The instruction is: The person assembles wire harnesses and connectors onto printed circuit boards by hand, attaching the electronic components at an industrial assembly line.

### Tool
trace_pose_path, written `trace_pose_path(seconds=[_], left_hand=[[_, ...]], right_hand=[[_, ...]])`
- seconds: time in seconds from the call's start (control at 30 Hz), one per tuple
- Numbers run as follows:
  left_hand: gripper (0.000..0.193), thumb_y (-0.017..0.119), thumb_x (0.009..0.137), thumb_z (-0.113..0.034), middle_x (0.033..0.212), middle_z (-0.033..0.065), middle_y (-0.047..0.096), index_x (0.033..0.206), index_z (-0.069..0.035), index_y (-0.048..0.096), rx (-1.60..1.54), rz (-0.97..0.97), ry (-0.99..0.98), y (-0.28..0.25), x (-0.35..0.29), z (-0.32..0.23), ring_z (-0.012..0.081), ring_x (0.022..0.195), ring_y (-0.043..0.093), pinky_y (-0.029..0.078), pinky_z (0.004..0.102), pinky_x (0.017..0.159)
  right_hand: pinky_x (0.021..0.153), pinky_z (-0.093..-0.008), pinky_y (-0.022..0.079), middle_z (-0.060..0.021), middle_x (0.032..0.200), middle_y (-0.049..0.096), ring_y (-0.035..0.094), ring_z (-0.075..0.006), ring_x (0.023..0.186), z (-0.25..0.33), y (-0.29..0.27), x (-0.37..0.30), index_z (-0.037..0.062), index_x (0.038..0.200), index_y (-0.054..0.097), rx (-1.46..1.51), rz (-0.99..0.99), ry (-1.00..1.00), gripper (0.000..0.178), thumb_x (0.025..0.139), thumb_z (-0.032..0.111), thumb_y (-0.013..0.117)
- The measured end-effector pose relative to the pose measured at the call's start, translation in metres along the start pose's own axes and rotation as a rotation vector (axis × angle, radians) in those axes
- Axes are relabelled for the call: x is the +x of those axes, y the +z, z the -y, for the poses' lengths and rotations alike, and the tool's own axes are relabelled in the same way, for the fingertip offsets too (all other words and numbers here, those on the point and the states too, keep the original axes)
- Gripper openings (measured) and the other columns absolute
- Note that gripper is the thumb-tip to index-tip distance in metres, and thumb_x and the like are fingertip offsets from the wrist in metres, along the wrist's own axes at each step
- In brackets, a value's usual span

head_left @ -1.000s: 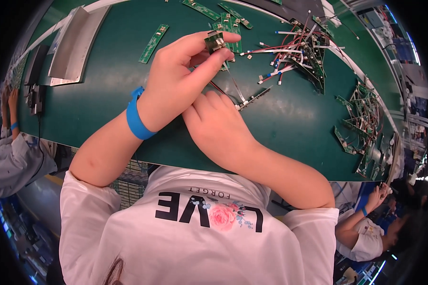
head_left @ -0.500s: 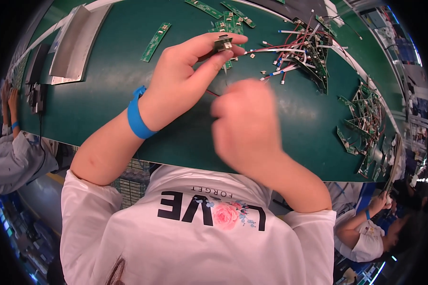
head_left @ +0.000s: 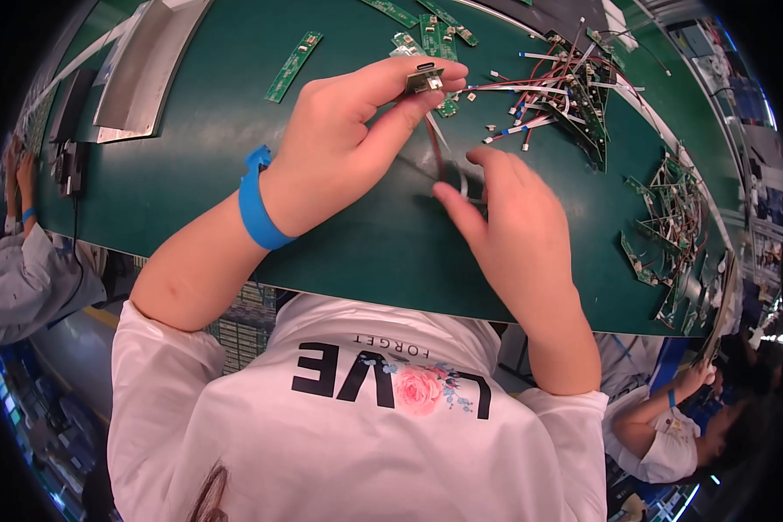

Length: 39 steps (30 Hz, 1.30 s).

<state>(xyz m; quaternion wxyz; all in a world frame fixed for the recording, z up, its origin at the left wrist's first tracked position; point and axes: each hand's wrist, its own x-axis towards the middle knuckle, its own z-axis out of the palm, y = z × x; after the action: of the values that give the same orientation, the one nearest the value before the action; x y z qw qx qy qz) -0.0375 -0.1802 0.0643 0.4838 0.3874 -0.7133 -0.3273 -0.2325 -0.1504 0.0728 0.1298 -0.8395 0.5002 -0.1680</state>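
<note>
My left hand (head_left: 357, 130), with a blue wrist strap (head_left: 259, 204), pinches a small green circuit board (head_left: 424, 80) above the mat, between thumb and fingers. A metal connector shows on the board's upper edge. Thin red and white wires (head_left: 437, 139) trail below that hand, smeared by motion, toward my right hand. My right hand (head_left: 526, 226) hovers lower and to the right, thumb and index finger apart. The wires' loose end passes close to its fingertips, and I see no grip on it.
Narrow green circuit boards (head_left: 294, 66) lie on the green mat (head_left: 200, 165). A heap of boards with wires (head_left: 574, 96) sits far right, another heap (head_left: 670, 217) near the right edge. A metal tray (head_left: 148, 78) stands at left. Other people work on both sides.
My right hand has moved right and its fingers have spread from a blurred, closed shape. The wires below my left hand now show more clearly. My left hand still pinches the board.
</note>
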Motion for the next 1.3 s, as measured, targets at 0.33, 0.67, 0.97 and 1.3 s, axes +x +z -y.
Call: trace_pose_path(seconds=[0.33, 0.67, 0.97, 1.3], left_hand=[[0.027, 0.046, 0.093, 0.005, 0.110, 0.0167, 0.065, 0.118, 0.007, 0.056, -0.072, 0.023, 0.041, 0.000, -0.005, -0.008, 0.0232, 0.105, 0.063, 0.048, 0.0308, 0.093], [0.027, 0.046, 0.093, 0.006, 0.113, 0.0200, 0.064, 0.118, 0.008, 0.055, 0.103, 0.039, 0.187, -0.005, -0.008, -0.016, 0.0251, 0.104, 0.063, 0.048, 0.0325, 0.092], [0.025, 0.052, 0.094, -0.002, 0.106, 0.0154, 0.067, 0.117, 0.007, 0.057, -0.374, -0.336, 0.046, 0.001, -0.004, -0.015, 0.0189, 0.095, 0.065, 0.051, 0.0256, 0.083], [0.032, 0.051, 0.095, -0.004, 0.112, 0.0187, 0.064, 0.125, 0.006, 0.052, -0.421, -0.261, -0.211, 0.011, -0.008, -0.005, 0.0212, 0.099, 0.064, 0.050, 0.0279, 0.082]], right_hand=[[0.064, -0.0353, 0.052, -0.0190, 0.078, 0.064, 0.067, -0.0252, 0.070, -0.010, -0.006, 0.039, -0.0084, 0.102, 0.054, 0.799, 0.429, 0.599, 0.033, 0.090, 0.022, 0.056], [0.070, -0.0403, 0.053, -0.0179, 0.082, 0.067, 0.066, -0.0327, 0.082, 0.006, 0.027, 0.099, 0.0020, 0.083, 0.068, 0.236, 0.320, 0.291, 0.016, 0.076, 0.014, 0.060], [0.079, -0.0280, 0.052, -0.0159, 0.106, 0.065, 0.065, -0.0191, 0.092, -0.016, 0.023, 0.058, -0.0076, 0.120, 0.052, 1.223, -0.254, 0.093, 0.033, 0.088, -0.006, 0.044], [0.054, -0.0247, 0.039, -0.0038, 0.091, 0.051, 0.046, -0.0116, 0.061, -0.021, 0.008, 0.036, 0.0021, 0.106, 0.055, 0.856, -0.380, -0.154, 0.029, 0.100, 0.029, 0.044]])
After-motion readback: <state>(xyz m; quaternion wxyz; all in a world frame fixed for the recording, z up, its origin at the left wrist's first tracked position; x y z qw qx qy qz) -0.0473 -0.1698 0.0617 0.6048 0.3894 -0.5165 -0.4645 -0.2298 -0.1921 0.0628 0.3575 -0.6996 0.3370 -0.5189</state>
